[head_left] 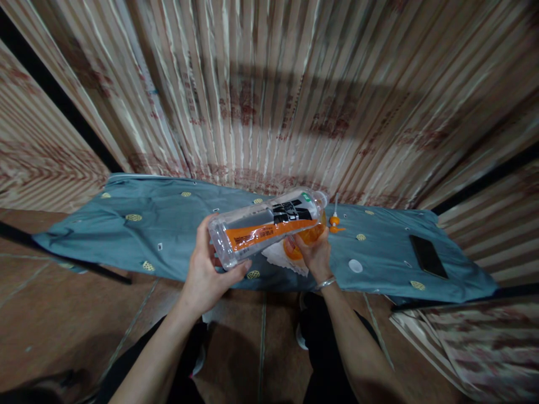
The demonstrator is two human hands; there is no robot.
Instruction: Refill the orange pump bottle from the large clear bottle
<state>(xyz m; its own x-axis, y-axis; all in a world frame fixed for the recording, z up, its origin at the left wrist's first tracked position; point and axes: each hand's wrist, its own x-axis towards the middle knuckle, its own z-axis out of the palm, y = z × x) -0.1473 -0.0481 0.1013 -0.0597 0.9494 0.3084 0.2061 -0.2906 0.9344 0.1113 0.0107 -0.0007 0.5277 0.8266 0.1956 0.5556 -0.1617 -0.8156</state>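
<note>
My left hand (pixel 206 269) grips the base of a clear plastic bottle (pixel 265 224) with an orange and black label, held tilted on its side with its open mouth pointing right. My right hand (pixel 314 252) holds a small orange container (pixel 305 238) under the bottle's mouth, above a white cloth (pixel 280 257). An orange pump nozzle with a white tube (pixel 336 219) lies on the blue-grey cloth (pixel 168 224) just right of my hands. A white cap (pixel 355 265) rests on the cloth nearby.
A black phone (pixel 428 256) lies on the cloth at the right. The cloth covers a low surface in front of patterned folded curtains (pixel 269 95). Brown tiled floor (pixel 63 314) is below, with my legs in dark trousers.
</note>
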